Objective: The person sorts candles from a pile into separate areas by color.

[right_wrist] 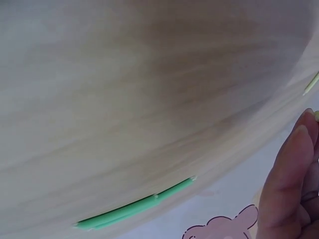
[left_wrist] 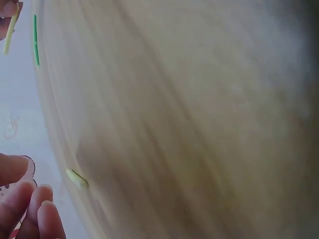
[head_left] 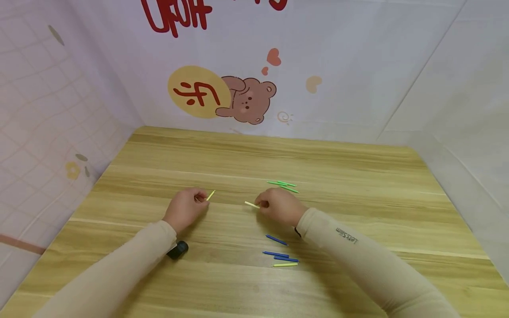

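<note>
- While the right hand (head_left: 281,206) pinches a yellow stick (head_left: 250,204) between thumb and fingers, the left hand (head_left: 187,209) grips nothing: its fingers are loosely bent, tips parted from the thumb.
- Just beside the left fingertips, a second yellow stick (left_wrist: 77,178) lies on the table (head_left: 358,176).
- For so thin a piece, a light pinch should do; squeezing hard could make it twist or slip, and setting it down flat would probably limit rolling.
- Beyond the right hand lie three green sticks (head_left: 289,189), close together.
- Nearer the body are three blue sticks (head_left: 275,254), with a third yellow stick (head_left: 284,265) beside the lowest.
- All the sticks look smooth, straight and slender, perhaps plastic.
- Beige sleeves (head_left: 350,243) seem soft and close-fitting; the table shows streaked wood grain.
- Behind, a pale wall (head_left: 338,44) bears a printed bear (head_left: 250,104).
</note>
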`<state>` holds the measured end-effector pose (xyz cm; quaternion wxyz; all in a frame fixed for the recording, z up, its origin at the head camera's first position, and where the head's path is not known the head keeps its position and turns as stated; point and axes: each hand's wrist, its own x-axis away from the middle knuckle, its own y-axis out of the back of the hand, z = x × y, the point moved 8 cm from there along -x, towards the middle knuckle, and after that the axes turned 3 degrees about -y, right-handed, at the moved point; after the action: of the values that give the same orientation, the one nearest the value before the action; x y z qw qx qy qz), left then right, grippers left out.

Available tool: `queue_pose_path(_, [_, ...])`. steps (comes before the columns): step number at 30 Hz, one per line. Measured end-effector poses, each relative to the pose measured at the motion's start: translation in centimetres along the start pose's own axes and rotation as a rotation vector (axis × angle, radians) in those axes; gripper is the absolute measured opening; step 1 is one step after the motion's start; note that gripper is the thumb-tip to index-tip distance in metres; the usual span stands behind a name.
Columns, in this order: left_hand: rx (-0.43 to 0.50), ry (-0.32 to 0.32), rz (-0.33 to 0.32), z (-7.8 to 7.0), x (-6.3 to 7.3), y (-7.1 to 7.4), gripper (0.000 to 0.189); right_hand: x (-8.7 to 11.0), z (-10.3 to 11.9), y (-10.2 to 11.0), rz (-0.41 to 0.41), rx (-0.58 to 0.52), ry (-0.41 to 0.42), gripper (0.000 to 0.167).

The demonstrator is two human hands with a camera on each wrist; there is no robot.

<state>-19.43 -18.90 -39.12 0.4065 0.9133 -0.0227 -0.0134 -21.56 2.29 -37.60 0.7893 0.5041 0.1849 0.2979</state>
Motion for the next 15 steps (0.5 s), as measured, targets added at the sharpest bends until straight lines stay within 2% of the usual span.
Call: queue_pose_path(15, [-0.005, 0.029, 0.004, 1.0, -0.3, 0.4, 0.017, -2.7, 1.1, -0.5, 0.015, 0.002, -0.046, 0.019])
